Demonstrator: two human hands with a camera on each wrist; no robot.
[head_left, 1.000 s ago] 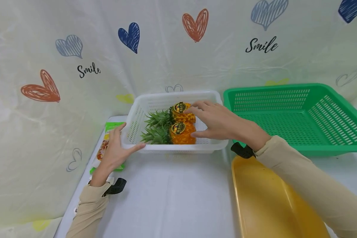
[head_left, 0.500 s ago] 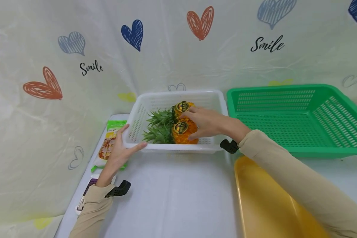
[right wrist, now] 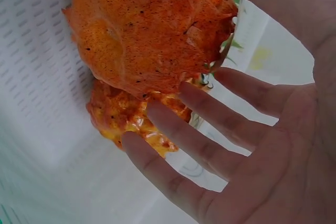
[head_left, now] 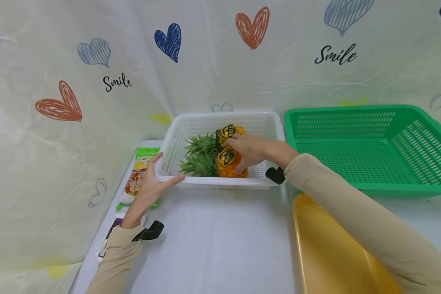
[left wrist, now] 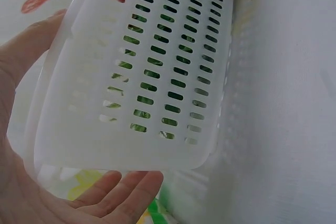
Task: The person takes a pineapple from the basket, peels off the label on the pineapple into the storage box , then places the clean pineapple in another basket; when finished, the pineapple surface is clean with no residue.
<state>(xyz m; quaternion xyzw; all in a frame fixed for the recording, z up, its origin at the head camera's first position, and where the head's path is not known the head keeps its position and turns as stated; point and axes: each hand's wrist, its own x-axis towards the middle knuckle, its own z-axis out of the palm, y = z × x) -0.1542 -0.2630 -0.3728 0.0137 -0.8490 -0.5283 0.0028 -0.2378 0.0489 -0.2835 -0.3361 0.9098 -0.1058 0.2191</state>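
Note:
Two pineapples lie in a white slotted basket [head_left: 220, 181], their green crowns to the left. Each has orange fruit in clear wrap and a round dark label. My right hand [head_left: 255, 149] holds the near pineapple [head_left: 226, 170], thumb on its near side and fingers reaching down between it and the far pineapple [head_left: 239, 130]. In the right wrist view the long fingers [right wrist: 194, 145] are nearly straight, fingertips right at the fruit [right wrist: 147, 35]. My left hand [head_left: 147, 194] grips the basket's front left corner, thumb along the front rim and the other fingers around the left end.
To the right of the white basket stands a green slotted basket [head_left: 356, 188]. A yellow bin [head_left: 323, 241] sits in front of it, partly under my right forearm. Beside the left hand lie a green and white food packet [head_left: 134, 181] and a purple and white packet [head_left: 114, 223].
My right hand has come down and left from above the pineapples onto the near one. My left hand stays at the basket's corner, and the head view has shifted slightly.

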